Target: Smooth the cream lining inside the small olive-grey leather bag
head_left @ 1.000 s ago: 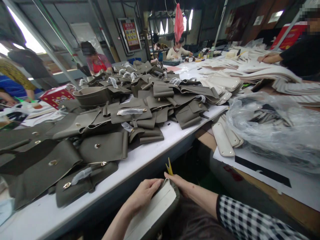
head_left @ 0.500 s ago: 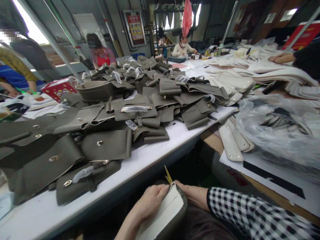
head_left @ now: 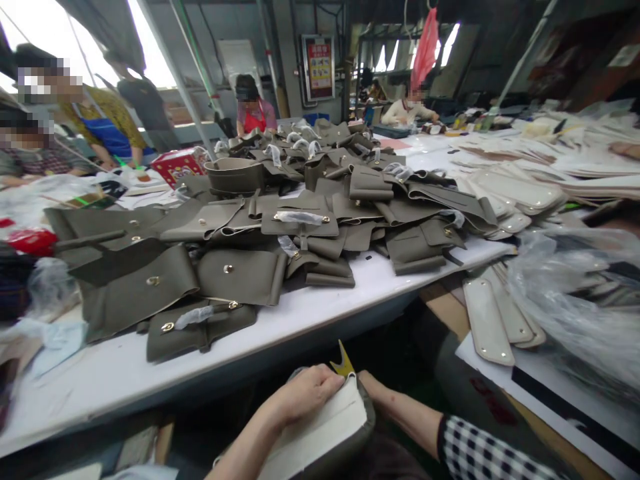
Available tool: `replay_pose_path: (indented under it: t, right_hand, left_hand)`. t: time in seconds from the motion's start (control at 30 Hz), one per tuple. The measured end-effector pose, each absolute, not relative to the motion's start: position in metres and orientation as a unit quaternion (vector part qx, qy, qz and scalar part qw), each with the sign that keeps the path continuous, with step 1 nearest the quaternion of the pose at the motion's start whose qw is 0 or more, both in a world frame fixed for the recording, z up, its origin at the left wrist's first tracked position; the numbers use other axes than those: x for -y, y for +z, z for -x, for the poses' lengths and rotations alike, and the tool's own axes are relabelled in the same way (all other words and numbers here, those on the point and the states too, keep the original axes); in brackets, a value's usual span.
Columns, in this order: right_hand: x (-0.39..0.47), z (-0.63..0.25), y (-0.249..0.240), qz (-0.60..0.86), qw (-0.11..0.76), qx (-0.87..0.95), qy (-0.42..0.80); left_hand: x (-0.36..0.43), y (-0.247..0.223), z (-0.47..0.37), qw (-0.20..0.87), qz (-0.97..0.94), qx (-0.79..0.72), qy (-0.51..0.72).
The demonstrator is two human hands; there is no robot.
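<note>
A grey-green leather piece with a pale inner side (head_left: 325, 433) is folded over at the bottom of the view. My left hand (head_left: 313, 392) lies along its upper edge, fingers closed on the leather. My right hand (head_left: 369, 385) is at the far corner of the piece; its fingers are hidden behind the leather. Just beyond both hands, a yellow forked tip (head_left: 343, 362) sticks up by the edge; what it belongs to is hidden. Several matching leather bag parts (head_left: 240, 277) with gold clasps lie heaped on the white table (head_left: 310, 313) in front of me.
At right, pale strap-shaped panels (head_left: 486, 320) lie beside a clear plastic bag (head_left: 570, 293). Stacked pale pieces (head_left: 575, 160) cover the table's far right. A red box (head_left: 177, 163) stands at the back left. Several people work around the table, one in a red apron (head_left: 255, 119).
The view has swung left, so the scene sits further right and more people show at left. My hands keep their places at the leather piece's edge; the yellow tip shows more.
</note>
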State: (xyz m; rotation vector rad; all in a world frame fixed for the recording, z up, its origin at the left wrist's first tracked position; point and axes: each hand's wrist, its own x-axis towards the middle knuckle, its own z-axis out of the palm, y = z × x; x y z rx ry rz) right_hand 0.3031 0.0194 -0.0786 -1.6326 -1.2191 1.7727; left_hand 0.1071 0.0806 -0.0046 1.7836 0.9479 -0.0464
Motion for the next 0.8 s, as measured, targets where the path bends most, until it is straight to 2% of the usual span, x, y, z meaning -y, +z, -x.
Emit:
replay_pose_path:
  t: [0.17,0.27,0.33,0.4,0.47,0.63,0.8]
  right_hand:
    - [-0.028,-0.359,-0.074,0.664,0.151,0.434,0.59]
    - [-0.026,-0.386,-0.048,0.591,0.044,0.434,0.679]
    - [-0.03,-0.389,-0.032,0.525,-0.039,0.514,0.677]
    - [-0.04,-0.38,-0.022,0.507,-0.067,0.634,0.58]
    - [-0.053,-0.366,-0.015,0.527,-0.045,0.715,0.458]
    - [-0.081,-0.339,-0.002,0.545,-0.019,0.811,0.213]
    - [-0.097,-0.327,0.003,0.466,-0.044,0.872,0.14]
  left_hand:
    - [-0.085,-0.012,-0.103,0.554,-0.739,-0.384,-0.004]
    - [-0.084,-0.013,-0.101,0.559,-0.724,-0.405,0.009]
    - [-0.083,-0.012,-0.101,0.559,-0.708,-0.431,0.017]
    - [-0.081,-0.011,-0.101,0.557,-0.692,-0.458,0.025]
    - [-0.08,-0.011,-0.102,0.555,-0.68,-0.478,0.034]
    - [-0.077,-0.012,-0.103,0.566,-0.654,-0.495,0.08]
    - [-0.074,-0.005,-0.105,0.568,-0.655,-0.488,0.105]
